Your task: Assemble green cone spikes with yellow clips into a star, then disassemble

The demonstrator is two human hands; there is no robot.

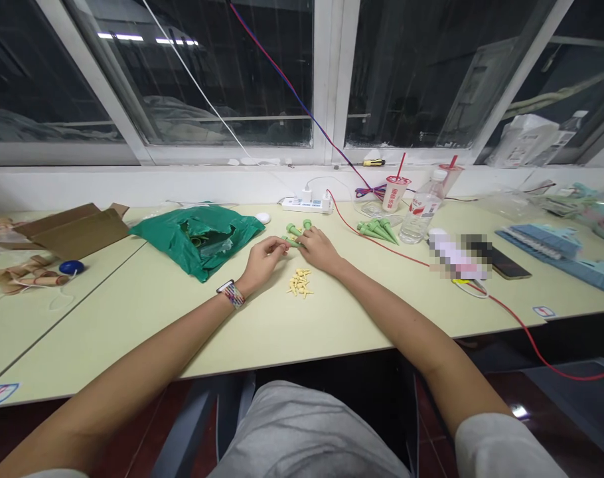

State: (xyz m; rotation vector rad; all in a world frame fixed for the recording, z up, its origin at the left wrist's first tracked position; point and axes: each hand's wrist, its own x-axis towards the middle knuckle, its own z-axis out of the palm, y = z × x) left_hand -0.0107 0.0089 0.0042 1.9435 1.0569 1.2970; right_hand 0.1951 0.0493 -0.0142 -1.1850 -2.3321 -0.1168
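Observation:
My left hand (pixel 262 264), with a patterned watch band on the wrist, is closed in a pinch just left of my right hand. What its fingertips hold is hidden. Between the two hands lies a green plastic piece (pixel 293 242), with the fingers of my right hand (pixel 320 251) closed on its right end. Just beyond the hands stand green plastic spikes with round caps (pixel 295 230). A small heap of pale yellow plastic pieces (pixel 300 283) lies on the table nearer to me.
A torn green plastic bag (pixel 217 229) lies at left, past it a cardboard box (pixel 77 229). More green cones (pixel 379 230), a water bottle (pixel 421 209) and a cup with a straw (pixel 395 194) stand at right. A red cable (pixel 406 255) crosses the table; a power strip (pixel 306 204) sits behind.

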